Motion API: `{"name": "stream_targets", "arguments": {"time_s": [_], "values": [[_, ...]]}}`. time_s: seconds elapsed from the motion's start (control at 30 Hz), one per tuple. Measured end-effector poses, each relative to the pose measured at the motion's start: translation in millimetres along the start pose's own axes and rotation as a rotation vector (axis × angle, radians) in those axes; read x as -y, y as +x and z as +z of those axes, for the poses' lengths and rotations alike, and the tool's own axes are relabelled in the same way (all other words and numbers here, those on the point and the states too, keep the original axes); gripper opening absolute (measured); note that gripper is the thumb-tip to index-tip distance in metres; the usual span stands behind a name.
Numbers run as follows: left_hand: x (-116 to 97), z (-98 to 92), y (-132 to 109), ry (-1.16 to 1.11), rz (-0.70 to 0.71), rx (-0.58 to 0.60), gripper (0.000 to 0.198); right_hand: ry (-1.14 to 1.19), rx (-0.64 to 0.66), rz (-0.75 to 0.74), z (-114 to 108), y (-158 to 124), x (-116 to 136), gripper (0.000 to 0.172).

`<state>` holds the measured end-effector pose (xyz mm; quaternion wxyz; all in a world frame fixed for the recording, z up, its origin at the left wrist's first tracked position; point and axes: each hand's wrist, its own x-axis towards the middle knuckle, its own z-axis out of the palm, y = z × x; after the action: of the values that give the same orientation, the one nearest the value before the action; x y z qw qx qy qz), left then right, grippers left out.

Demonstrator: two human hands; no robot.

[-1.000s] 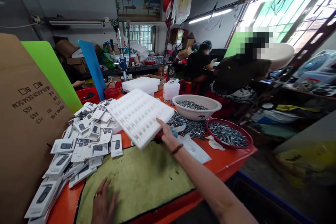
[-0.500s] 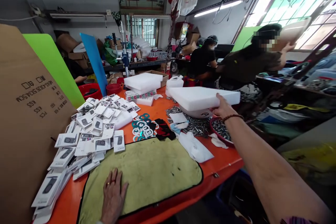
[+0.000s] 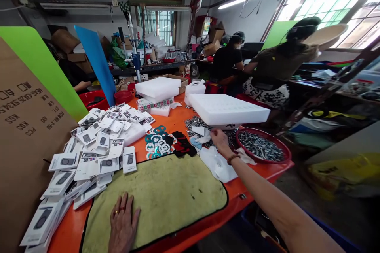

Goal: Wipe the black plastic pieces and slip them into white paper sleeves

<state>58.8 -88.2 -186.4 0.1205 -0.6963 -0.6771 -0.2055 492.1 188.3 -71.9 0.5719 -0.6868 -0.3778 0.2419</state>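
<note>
While our left hand (image 3: 122,221) lies flat, empty, on the mat (image 3: 175,189), we hold our half-curled right hand (image 3: 220,141), contents unclear, by the metal pins (image 3: 232,138), best kept clear of the foam tray (image 3: 228,110) over the basin (image 3: 230,127).

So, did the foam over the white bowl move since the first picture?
Yes, to the right. Judged against the mat, the foam went from above its far edge to past its far right corner, over the white bowl.
</note>
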Motion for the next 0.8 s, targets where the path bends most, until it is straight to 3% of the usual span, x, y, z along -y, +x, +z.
{"name": "stream_targets", "arguments": {"time_s": [0.17,0.3,0.4,0.6,0.8], "values": [[-2,-3.8,1,0.025,0.015,0.001,0.041,-0.35,0.136,-0.074,39,10,-6,0.049],[-3,-7.2,2,0.04,0.023,0.006,0.04,-0.531,0.168,-0.05,59,21,-10,0.058],[-3,-8.7,2,0.049,0.027,0.015,0.04,-0.598,0.181,-0.046,66,24,-16,0.052],[-4,-8.3,2,0.041,-0.002,0.044,0.04,-0.578,0.219,-0.093,62,29,-16,0.023],[-6,-10.0,3,0.041,-0.021,0.068,0.043,-0.38,0.375,-0.231,32,13,-1,0.013]]}}
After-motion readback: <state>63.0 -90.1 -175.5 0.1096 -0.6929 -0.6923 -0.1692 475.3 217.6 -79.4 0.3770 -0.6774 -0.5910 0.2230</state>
